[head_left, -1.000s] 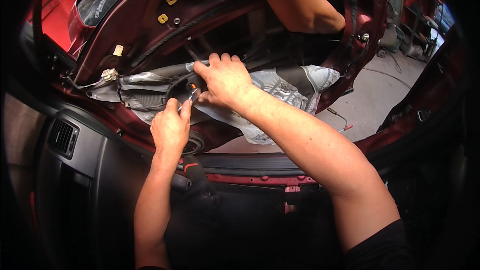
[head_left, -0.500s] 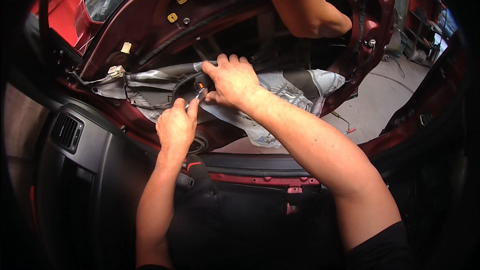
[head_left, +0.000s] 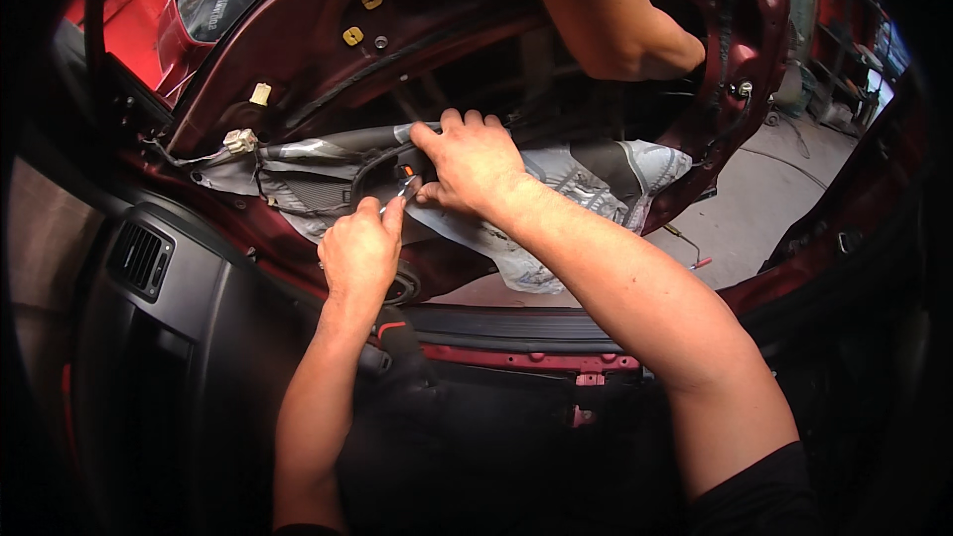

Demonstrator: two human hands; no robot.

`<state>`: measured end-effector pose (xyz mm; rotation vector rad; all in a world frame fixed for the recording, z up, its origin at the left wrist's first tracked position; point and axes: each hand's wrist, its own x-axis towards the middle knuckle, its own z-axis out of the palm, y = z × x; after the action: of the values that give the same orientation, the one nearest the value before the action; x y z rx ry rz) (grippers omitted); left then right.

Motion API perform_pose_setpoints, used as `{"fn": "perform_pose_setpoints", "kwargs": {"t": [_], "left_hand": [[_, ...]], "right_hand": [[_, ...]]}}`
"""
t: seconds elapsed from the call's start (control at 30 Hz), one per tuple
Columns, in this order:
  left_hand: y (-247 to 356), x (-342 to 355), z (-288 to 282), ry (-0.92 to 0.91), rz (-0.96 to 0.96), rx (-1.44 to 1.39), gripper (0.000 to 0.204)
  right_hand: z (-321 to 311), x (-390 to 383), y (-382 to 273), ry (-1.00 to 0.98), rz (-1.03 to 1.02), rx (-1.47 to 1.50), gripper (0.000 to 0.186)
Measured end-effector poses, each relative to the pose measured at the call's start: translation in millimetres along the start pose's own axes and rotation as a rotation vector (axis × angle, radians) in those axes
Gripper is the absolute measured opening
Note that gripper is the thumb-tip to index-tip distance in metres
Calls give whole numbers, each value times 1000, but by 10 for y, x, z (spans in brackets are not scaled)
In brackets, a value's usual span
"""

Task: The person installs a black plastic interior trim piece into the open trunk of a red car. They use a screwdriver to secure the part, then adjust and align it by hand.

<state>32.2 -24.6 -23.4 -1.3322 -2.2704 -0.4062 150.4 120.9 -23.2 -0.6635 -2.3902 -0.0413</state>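
Note:
A door trim panel with grey printed plastic sheeting [head_left: 571,164] on it stands against the dark red car door [head_left: 288,69]. My right hand [head_left: 475,164] is hooked over the panel's upper edge, fingers curled beyond it and thumb on the near side. Closed beside that thumb, my left hand [head_left: 362,246] pinches a small shiny metal tool [head_left: 407,187]; my fingers hide most of it, so its kind is unclear. The tool's tip is near a small orange part [head_left: 406,170] on the panel. A dark cable [head_left: 372,164] curves past just left of it.
Another person's arm [head_left: 620,25] reaches into the door opening at the upper right, its hand hidden. A white wiring connector [head_left: 239,141] hangs at the panel's left end. The dashboard with an air vent [head_left: 142,258] is at left, the door sill [head_left: 506,325] below.
The whole view has shifted slightly, with the scene a little further right. Both my hands keep their holds, and the other person's arm stays in the door.

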Motion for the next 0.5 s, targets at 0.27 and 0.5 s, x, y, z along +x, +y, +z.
{"fn": "perform_pose_setpoints", "kwargs": {"t": [0.27,0.5], "left_hand": [[-14,0,18,9,28,41,46],[0,3,-16,-13,1,59,47]], "right_hand": [[26,4,-2,7,1,-14,66],[1,3,-13,-10,5,-22,66]]}}
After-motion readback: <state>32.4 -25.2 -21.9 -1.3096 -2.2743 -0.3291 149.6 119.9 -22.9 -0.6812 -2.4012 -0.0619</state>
